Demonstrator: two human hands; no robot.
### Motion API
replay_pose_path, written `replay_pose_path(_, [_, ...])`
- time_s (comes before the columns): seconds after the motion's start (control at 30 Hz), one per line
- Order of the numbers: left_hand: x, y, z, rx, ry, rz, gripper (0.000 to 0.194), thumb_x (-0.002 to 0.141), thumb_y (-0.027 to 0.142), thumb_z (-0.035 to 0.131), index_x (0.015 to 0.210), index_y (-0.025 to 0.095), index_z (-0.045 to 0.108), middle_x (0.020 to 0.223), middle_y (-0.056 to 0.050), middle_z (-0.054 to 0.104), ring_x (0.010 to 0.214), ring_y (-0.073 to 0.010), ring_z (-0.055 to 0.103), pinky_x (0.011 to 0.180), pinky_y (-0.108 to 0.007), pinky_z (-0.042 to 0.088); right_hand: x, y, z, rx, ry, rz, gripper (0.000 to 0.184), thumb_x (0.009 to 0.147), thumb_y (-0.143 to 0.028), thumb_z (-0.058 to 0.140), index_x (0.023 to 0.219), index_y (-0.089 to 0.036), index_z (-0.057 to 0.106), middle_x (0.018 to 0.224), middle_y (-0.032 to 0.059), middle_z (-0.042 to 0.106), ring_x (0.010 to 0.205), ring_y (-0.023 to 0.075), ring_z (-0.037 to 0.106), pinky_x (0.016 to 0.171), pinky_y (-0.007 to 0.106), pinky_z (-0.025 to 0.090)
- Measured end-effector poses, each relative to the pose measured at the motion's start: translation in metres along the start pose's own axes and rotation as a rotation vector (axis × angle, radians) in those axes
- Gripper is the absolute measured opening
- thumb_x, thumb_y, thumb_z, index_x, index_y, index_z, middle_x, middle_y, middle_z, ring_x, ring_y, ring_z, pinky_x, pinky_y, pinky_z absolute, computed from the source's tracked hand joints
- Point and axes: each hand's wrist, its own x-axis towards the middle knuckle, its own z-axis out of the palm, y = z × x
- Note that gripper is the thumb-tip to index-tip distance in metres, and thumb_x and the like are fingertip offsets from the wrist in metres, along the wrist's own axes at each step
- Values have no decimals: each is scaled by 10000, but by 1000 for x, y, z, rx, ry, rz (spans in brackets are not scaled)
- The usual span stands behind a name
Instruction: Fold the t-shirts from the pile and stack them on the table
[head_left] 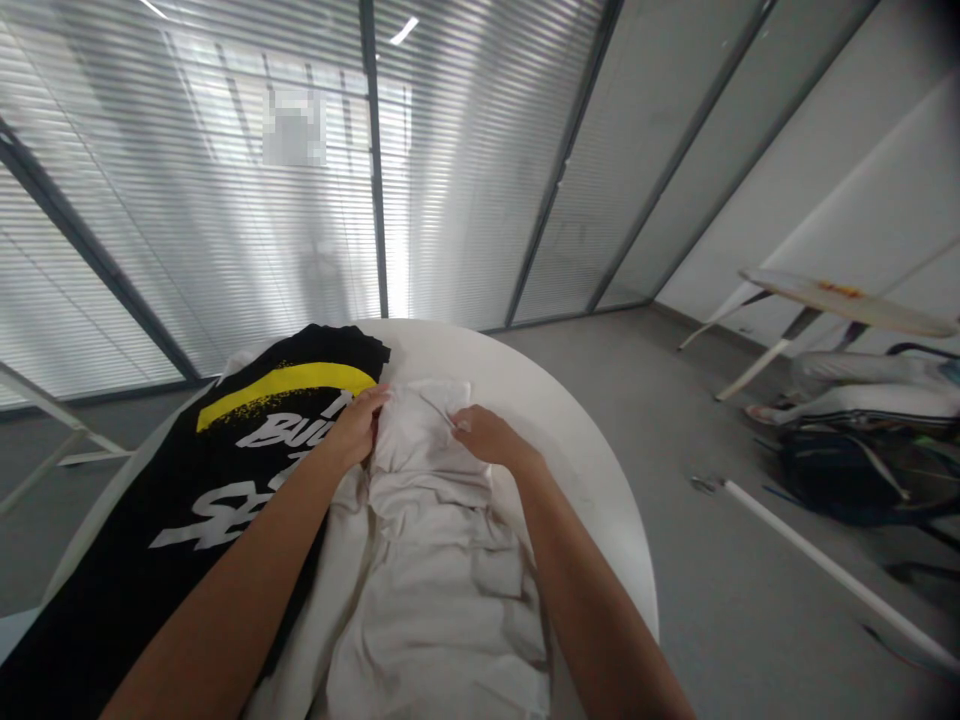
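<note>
A white cloth garment (442,580), wrinkled and narrow, runs from the near edge up to the middle of a round white table (592,460); its exact kind is unclear. My left hand (362,425) has its fingers closed on the far left edge of this garment. On the other side, my right hand (484,432) pinches the fabric near its far right part, where a fold shows. Beside my left forearm lies a black garment (300,350) with a yellow stripe and white lettering, spread flat and partly covered by that arm.
Glass partitions with blinds (480,200) stand behind the table. To the right are another table (840,300), a seated person's legs (862,390), a dark bag-like object (840,475) and a white pole (817,555) over the floor. White metal legs (71,430) show at left.
</note>
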Motion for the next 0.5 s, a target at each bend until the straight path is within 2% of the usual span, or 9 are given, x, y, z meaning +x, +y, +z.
replay_pose_path(0.1, [-3, 6, -1, -100, -38, -146, 389, 602, 197, 730, 986, 175, 679, 853, -18, 708, 799, -174, 640, 731, -277, 490, 1, 1, -1, 11, 56, 36, 322, 960, -286, 397, 1115, -202, 667, 1142, 114, 670, 1052, 228, 605, 894, 323, 435])
replay_pose_path(0.23, [-8, 11, 1, -176, -139, -319, 418, 601, 179, 752, 1014, 145, 697, 917, -61, 727, 825, -197, 671, 759, -294, 515, 4, -1, 13, -25, 271, 223, 408, 951, -398, 438, 1303, -236, 567, 1300, 131, 588, 1181, 298, 520, 945, 427, 411])
replay_pose_path(0.3, [-8, 9, 1, -139, -149, -312, 396, 608, 199, 757, 996, 132, 715, 953, -86, 734, 843, -208, 674, 765, -296, 517, 7, -2, 23, -9, 298, 250, 469, 959, -413, 419, 1395, -252, 483, 1361, 130, 550, 1242, 312, 474, 984, 484, 378])
replay_pose_path(0.37, [-6, 5, -1, -43, -98, -242, 410, 591, 184, 756, 998, 138, 732, 975, -86, 739, 854, -204, 670, 774, -287, 510, 11, -1, 32, 28, 290, 222, 498, 958, -407, 427, 1437, -270, 434, 1407, 117, 520, 1292, 304, 437, 1031, 524, 330])
replay_pose_path(0.43, [-3, 1, -3, 90, -38, -165, 479, 564, 143, 745, 1043, 162, 737, 967, -67, 745, 842, -192, 665, 789, -287, 501, 15, 2, 37, 77, 285, 186, 508, 937, -380, 471, 1434, -282, 436, 1444, 99, 493, 1338, 294, 396, 1074, 555, 269])
replay_pose_path(0.5, [-3, -1, -4, 180, -28, -97, 555, 560, 126, 729, 1111, 189, 727, 974, -50, 745, 845, -189, 663, 812, -299, 496, 19, 5, 38, 161, 283, 151, 491, 897, -302, 520, 1387, -284, 495, 1438, 78, 505, 1348, 271, 397, 1104, 552, 230])
